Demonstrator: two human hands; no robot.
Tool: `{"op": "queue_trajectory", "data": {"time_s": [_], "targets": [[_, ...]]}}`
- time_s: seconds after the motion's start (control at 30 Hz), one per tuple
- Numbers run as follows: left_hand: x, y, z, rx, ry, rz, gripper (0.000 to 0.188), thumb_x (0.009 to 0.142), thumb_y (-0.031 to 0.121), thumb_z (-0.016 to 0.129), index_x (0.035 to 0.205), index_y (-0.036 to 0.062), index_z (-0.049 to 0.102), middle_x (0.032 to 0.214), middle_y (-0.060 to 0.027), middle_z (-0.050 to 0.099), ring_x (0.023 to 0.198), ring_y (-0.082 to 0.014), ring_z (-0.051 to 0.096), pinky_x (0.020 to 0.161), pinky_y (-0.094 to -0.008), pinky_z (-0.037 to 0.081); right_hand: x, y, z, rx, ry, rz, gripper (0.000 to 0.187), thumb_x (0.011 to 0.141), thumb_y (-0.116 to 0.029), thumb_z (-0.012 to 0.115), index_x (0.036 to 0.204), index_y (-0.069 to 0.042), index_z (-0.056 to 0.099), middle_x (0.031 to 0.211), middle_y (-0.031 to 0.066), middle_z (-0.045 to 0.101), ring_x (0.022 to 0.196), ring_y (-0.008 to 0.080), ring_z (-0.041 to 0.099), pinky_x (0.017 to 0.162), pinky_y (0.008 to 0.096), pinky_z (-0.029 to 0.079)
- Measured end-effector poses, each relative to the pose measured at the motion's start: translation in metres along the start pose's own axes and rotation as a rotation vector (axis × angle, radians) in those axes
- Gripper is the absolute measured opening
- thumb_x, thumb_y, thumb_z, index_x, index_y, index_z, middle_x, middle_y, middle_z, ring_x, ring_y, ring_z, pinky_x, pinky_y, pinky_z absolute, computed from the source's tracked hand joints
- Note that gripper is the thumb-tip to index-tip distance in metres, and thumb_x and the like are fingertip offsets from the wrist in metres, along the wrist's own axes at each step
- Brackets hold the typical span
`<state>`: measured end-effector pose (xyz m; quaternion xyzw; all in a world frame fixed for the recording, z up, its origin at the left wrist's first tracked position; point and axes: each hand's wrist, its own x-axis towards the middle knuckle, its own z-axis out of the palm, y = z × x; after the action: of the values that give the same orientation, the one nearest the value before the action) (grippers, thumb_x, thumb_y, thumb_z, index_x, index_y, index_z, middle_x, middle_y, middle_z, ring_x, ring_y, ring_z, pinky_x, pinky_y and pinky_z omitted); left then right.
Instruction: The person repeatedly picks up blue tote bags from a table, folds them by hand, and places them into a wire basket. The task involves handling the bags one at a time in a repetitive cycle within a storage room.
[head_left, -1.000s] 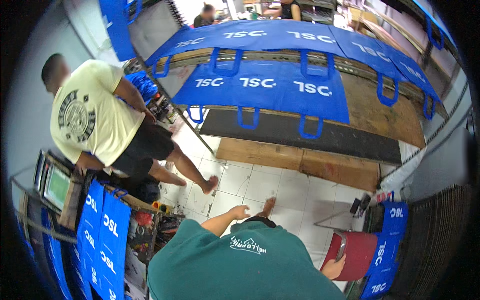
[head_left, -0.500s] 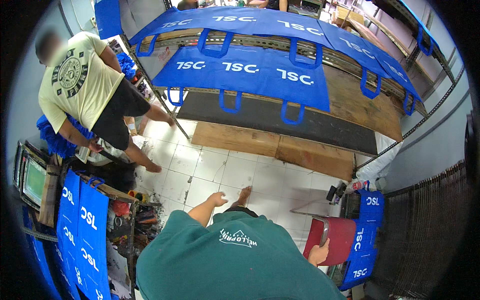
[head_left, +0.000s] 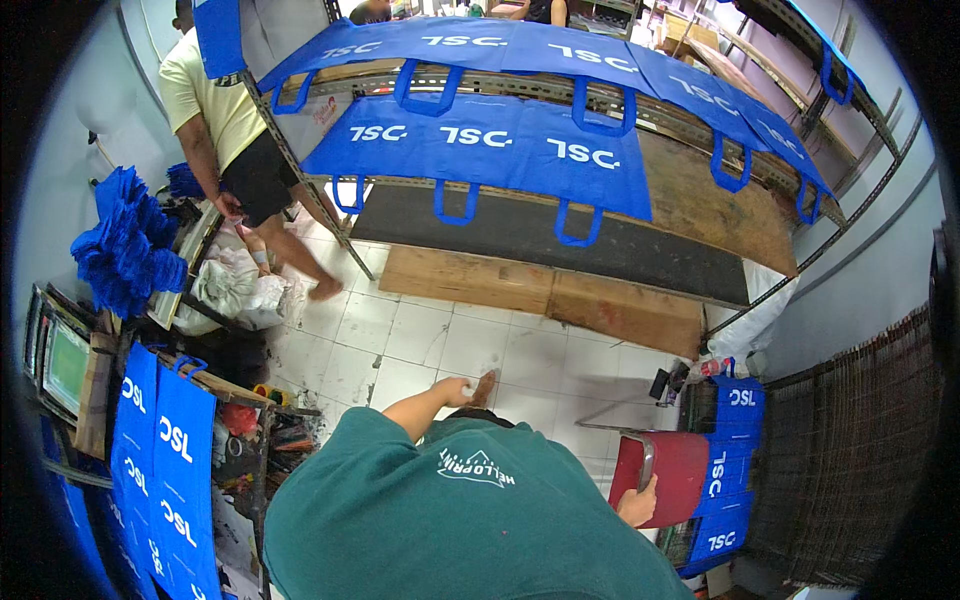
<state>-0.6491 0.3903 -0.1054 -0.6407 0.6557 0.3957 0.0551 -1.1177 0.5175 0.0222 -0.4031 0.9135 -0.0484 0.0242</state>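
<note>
My right hand (head_left: 638,502) is closed around the bent metal tube of a chair (head_left: 672,480) with a dark red pad, at my right side. My left hand (head_left: 453,391) hangs in front of me over the tiled floor, its fingers curled in and nothing visible in them. A bare foot (head_left: 485,388) shows just past it. Beside the chair, blue bags (head_left: 722,530) with white print lie flat on a low rack. Part of the chair's frame reaches forward over the tiles.
Ahead, a metal rack (head_left: 690,270) holds wooden boards with blue bags (head_left: 475,135) spread out, handles hanging. Another rack with blue bags (head_left: 180,470) stands at left. Farther left are a pile of blue fabric (head_left: 125,245) and a person (head_left: 235,130). Dark stacked mesh racks (head_left: 850,450) line the right.
The other person has moved right and away, partly behind the rack, uncovering the blue pile. My left hand has swung slightly right and its fingers look more curled. My right hand stays on the chair.
</note>
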Motion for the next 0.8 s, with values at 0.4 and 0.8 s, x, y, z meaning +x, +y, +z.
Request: {"op": "queue_trajectory", "data": {"time_s": [0.4,0.8], "targets": [[-0.057,-0.086,0.009,-0.078,0.023,-0.345,0.057,0.07,0.043,0.067,0.115,0.01,0.056,0.114,-0.0187,0.057,0.108,-0.0317,0.053,0.093,-0.0384,0.042,-0.005,0.021,0.012,0.023,0.023,-0.067,0.061,0.066,-0.008,0.058,0.126,-0.014,0.047,0.086,0.0195,0.06,0.08,0.0357,0.059,0.072,0.0463,0.046],[-0.009,-0.007,0.009,-0.022,0.027,-0.011,0.053,0.072,0.041,0.065,0.115,0.0122,0.055,0.098,-0.0149,0.064,0.096,-0.0305,0.059,0.085,-0.0386,0.046,-0.015,0.026,0.003,0.071,0.043,-0.103,0.06,0.066,-0.005,0.056,0.125,-0.013,0.048,0.087,0.0182,0.06,0.08,0.035,0.059,0.073,0.0453,0.046]]}}
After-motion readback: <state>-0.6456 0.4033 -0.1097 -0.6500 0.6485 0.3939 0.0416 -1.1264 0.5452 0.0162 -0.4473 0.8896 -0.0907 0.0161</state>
